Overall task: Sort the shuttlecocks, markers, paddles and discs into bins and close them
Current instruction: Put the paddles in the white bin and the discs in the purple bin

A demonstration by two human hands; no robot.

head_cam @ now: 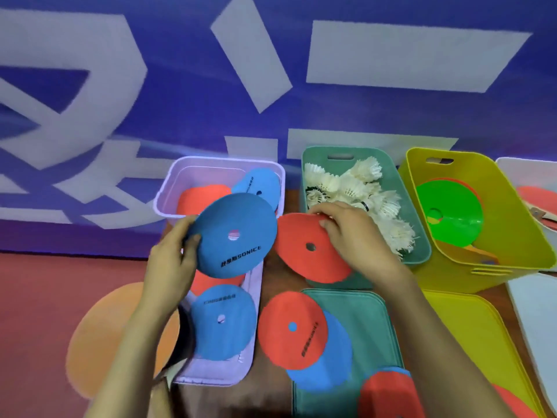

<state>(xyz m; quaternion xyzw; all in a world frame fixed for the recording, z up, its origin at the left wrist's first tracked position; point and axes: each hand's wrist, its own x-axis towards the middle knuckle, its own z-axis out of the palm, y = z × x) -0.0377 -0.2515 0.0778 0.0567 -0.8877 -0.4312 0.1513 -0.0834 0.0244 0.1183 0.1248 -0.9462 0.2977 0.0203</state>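
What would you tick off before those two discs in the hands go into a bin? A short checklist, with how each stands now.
1. Left hand grips blue disc: ok.
2. Right hand grips red disc: ok.
3. Purple bin open, discs already inside: ok.
4. Green bin holds shuttlecocks, so not for discs: ok.
5. Loose discs lie on green lid: not ok.
6. Room to spare in purple bin: cannot tell.

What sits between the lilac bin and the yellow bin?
The green bin of white shuttlecocks, the right hand holding a red disc before it; head view.
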